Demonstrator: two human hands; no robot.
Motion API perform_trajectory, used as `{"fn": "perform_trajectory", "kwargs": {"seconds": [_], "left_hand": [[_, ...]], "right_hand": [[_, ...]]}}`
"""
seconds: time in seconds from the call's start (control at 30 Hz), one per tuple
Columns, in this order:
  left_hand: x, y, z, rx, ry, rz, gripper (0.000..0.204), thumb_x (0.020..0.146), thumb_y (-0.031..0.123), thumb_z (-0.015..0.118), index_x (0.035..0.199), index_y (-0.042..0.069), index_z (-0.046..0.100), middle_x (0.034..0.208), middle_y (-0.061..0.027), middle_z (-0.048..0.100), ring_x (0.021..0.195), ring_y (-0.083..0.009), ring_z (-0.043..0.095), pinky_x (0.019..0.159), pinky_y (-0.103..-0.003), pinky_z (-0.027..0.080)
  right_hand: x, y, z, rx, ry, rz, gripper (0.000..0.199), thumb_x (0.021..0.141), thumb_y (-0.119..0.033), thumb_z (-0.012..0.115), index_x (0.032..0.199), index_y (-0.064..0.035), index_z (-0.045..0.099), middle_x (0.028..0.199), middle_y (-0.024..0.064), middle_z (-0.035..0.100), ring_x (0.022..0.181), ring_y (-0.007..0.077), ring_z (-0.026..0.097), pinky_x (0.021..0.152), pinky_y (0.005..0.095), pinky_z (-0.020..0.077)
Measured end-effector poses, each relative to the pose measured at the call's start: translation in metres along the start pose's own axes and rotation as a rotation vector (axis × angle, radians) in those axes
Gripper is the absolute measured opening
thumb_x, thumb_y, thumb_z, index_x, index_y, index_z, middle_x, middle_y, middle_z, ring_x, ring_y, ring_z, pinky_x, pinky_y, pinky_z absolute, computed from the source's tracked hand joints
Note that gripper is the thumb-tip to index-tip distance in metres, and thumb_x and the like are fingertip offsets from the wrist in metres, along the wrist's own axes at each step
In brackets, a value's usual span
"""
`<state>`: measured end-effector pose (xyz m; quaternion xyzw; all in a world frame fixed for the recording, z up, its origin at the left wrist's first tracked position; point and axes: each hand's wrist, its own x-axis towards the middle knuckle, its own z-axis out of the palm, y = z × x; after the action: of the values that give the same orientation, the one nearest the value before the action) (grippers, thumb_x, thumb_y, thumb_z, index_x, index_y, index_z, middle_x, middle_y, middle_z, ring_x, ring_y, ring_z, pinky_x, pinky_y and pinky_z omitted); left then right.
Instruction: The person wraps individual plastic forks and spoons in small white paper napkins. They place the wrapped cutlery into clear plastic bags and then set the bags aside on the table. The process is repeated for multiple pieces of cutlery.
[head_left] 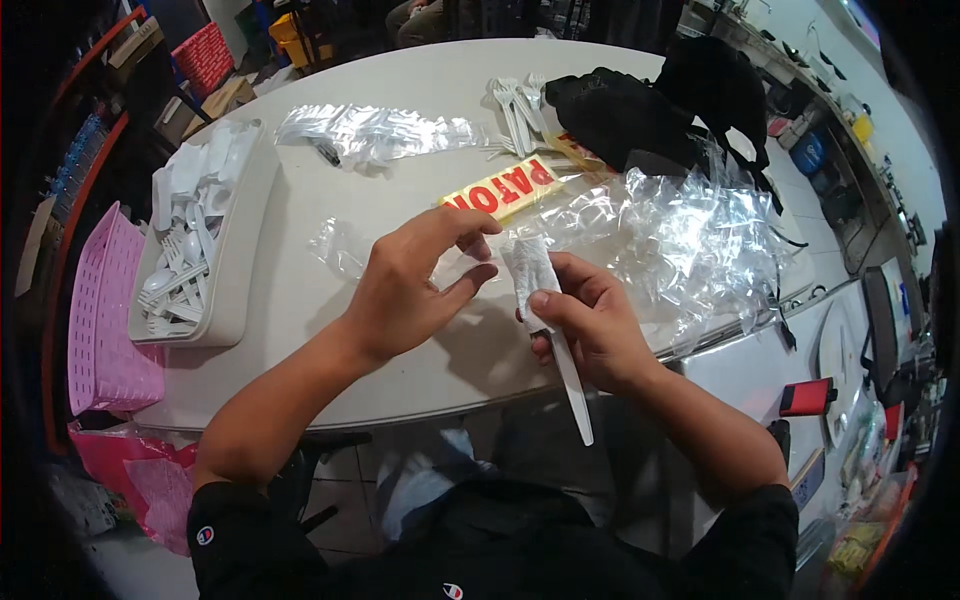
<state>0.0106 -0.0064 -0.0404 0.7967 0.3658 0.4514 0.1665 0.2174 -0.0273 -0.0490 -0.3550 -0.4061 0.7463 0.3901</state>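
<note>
Holding a white plastic utensil (572, 392) in our right hand (590, 325), we have it near the front edge of the table (300, 370). White paper (533, 280) is wrapped around its top part, and the thin handle sticks out below, pointing down toward us. Our right thumb presses on the front of the paper, and our fingers curl behind it, so this hand is closed tight on the wrapped utensil. Our left hand (405, 275) is just beside the paper, with its thumb and fingers apart and a gap between them.

Past our hands lies a yellow pack (485, 192) with big red letters. Behind it are some white forks (515, 110), near a black bag (640, 115). Shiny clear plastic (700, 250) is spread out on our right, and a long clear plastic sleeve (380, 130) lies at the far left. On our left, a pale bin (258, 230) holds lots of white forks and spoons, with white bundles on top. A pink basket (110, 310) stands next to it.
</note>
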Motion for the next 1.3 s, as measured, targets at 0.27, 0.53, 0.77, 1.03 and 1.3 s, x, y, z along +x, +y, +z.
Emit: {"fn": "perform_trajectory", "kwargs": {"seconds": [0.27, 0.53, 0.77, 1.03, 1.3], "left_hand": [[0.001, 0.000, 0.000, -0.018, -0.024, 0.006, 0.045, 0.065, -0.006, 0.074, 0.105, 0.005, 0.059, 0.088, -0.0084, 0.061, 0.080, -0.0170, 0.062, 0.073, -0.029, 0.049], [0.001, -0.003, -0.004, 0.022, -0.101, 0.055, 0.047, 0.064, -0.010, 0.069, 0.106, 0.004, 0.056, 0.093, -0.0112, 0.059, 0.083, -0.0241, 0.063, 0.073, -0.034, 0.051], [0.000, -0.003, -0.006, 0.089, -0.117, 0.123, 0.046, 0.065, -0.008, 0.070, 0.107, 0.005, 0.056, 0.096, -0.0121, 0.060, 0.090, -0.0275, 0.062, 0.078, -0.037, 0.051], [0.001, -0.001, -0.006, 0.128, -0.182, 0.266, 0.042, 0.065, -0.005, 0.073, 0.103, 0.006, 0.060, 0.103, -0.0106, 0.060, 0.097, -0.0276, 0.061, 0.081, -0.036, 0.052], [0.002, 0.000, -0.009, 0.139, -0.214, 0.305, 0.032, 0.066, -0.003, 0.073, 0.096, 0.007, 0.066, 0.108, -0.0096, 0.060, 0.100, -0.0268, 0.060, 0.083, -0.036, 0.051]], "right_hand": [[-0.001, -0.003, 0.001, -0.118, -0.047, 0.026, 0.037, 0.088, -0.009, 0.060, 0.123, 0.0010, 0.051, 0.096, 0.0072, 0.061, 0.065, 0.0103, 0.060, 0.059, 0.0241, 0.0537], [0.000, -0.008, 0.005, -0.137, 0.029, 0.070, 0.042, 0.084, -0.007, 0.064, 0.119, -0.0015, 0.042, 0.086, 0.0078, 0.059, 0.061, 0.0128, 0.061, 0.056, 0.0252, 0.0526], [0.003, -0.010, 0.002, -0.203, 0.017, 0.136, 0.045, 0.082, -0.006, 0.063, 0.121, -0.0015, 0.040, 0.082, 0.0083, 0.059, 0.058, 0.0137, 0.061, 0.053, 0.0251, 0.0511], [0.005, -0.012, 0.001, -0.225, -0.052, 0.180, 0.046, 0.082, -0.006, 0.060, 0.125, 0.0002, 0.045, 0.081, 0.0069, 0.060, 0.059, 0.0117, 0.060, 0.053, 0.0232, 0.0496], [0.004, -0.011, 0.003, -0.210, -0.040, 0.180, 0.038, 0.084, -0.007, 0.059, 0.119, -0.0004, 0.047, 0.080, 0.0068, 0.060, 0.058, 0.0118, 0.060, 0.053, 0.0241, 0.0506]]}}
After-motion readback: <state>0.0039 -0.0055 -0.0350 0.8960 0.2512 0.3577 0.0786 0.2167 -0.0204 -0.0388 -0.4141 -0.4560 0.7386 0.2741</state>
